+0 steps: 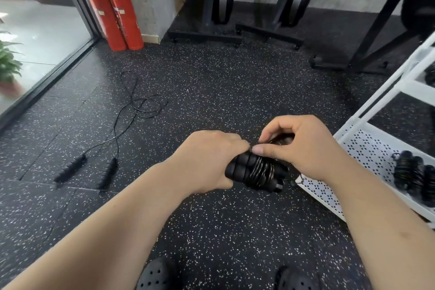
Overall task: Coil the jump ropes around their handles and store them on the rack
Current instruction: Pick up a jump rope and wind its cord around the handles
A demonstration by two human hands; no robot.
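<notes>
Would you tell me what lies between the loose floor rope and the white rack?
Head view: the left hand and right hand, holding a coiled rope.

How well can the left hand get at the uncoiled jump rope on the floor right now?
Probably not yet. The left hand is busy: it grips the coiled rope, which the right hand also pinches. The uncoiled rope lies apart, ahead on the left; nothing stands between.
</notes>
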